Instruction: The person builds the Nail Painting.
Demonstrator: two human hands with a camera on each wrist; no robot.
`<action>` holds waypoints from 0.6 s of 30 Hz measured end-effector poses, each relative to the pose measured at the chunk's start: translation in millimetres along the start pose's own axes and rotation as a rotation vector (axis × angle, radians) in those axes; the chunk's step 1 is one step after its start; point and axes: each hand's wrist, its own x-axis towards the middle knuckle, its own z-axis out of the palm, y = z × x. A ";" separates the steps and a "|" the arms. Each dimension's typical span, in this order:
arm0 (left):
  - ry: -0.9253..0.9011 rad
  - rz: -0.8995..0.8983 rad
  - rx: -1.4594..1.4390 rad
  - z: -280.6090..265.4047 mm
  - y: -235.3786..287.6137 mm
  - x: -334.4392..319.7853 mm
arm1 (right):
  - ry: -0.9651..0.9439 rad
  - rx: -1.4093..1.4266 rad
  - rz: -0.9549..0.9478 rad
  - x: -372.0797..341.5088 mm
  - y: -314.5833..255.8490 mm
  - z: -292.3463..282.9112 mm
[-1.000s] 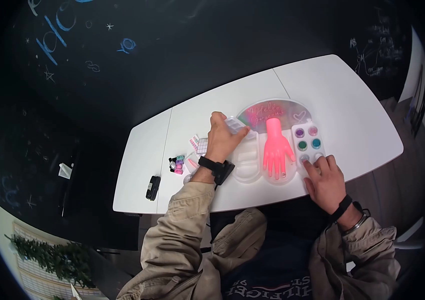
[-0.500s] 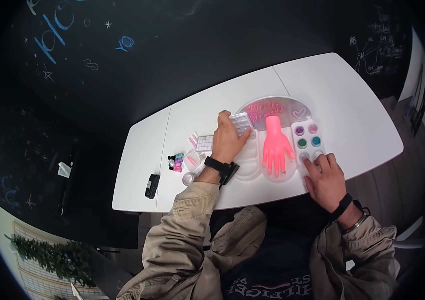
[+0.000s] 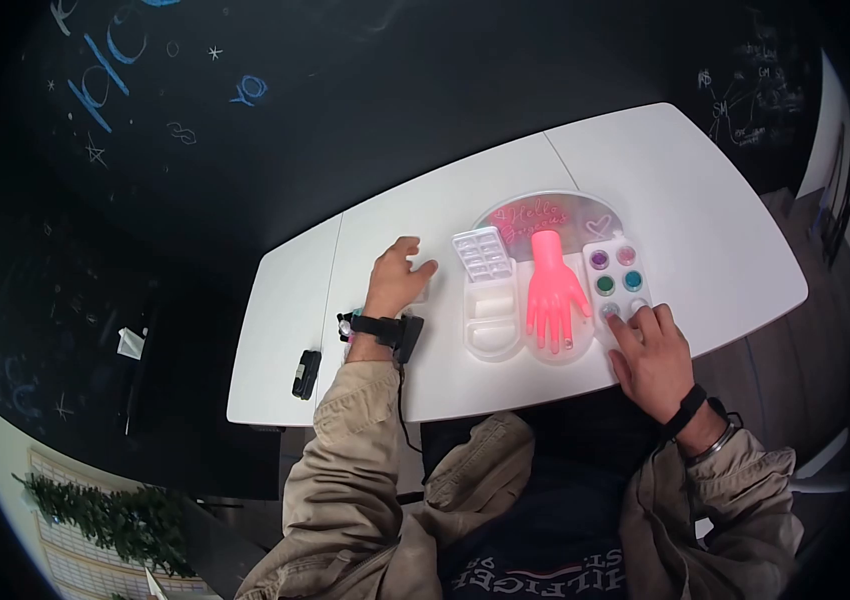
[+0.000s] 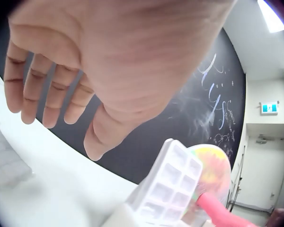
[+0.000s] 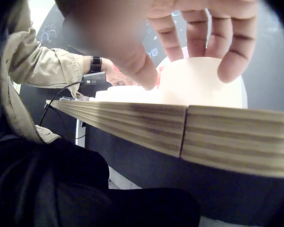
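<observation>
My left hand (image 3: 398,277) hovers left of a white nail kit, its fingers spread and nothing in them in the left wrist view. A white sectioned box (image 3: 483,255) leans at the back of the kit's left tray (image 3: 493,355). A bright pink model hand (image 3: 548,285) lies fingers-forward in the middle, before a shiny rounded mirror panel (image 3: 575,215). On the right, a white holder (image 3: 617,275) carries purple, pink, green and teal pots. My right hand (image 3: 655,360) rests its loosely bent fingertips on the holder's front end, partly covering the pots there.
Nail polish bottles (image 3: 347,327) are partly hidden behind the left wrist. A gridded box (image 4: 7,163) lies under the left hand. A black object (image 3: 307,374) sits near the table's left front edge. A cable hangs from the left wrist camera (image 3: 408,340).
My left hand has let go of the sectioned box, which now leans at the back of the left tray, and has moved left. The right hand has stayed at the pot holder.
</observation>
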 end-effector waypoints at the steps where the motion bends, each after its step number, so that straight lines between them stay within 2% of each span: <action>1: 0.039 -0.008 0.070 -1.7 -2.6 -1.1 | 0.001 -0.001 -0.001 0.1 0.0 0.3; 6: 0.017 -0.127 0.299 12.2 -38.1 4.1 | -0.002 0.004 0.002 0.4 -0.3 0.9; 10: -0.098 -0.322 0.250 5.3 -14.3 -7.2 | -0.003 -0.002 0.001 0.0 0.4 1.9; 13: -0.133 -0.373 0.263 3.4 -9.4 -4.8 | 0.001 0.003 0.003 0.5 -0.1 1.6; 16: 0.080 -0.204 0.439 19.8 -29.8 -2.3 | -0.009 0.012 0.006 0.0 0.8 1.7; 18: 0.182 -0.137 0.366 24.6 -42.3 1.6 | -0.004 0.013 0.000 0.4 1.4 1.5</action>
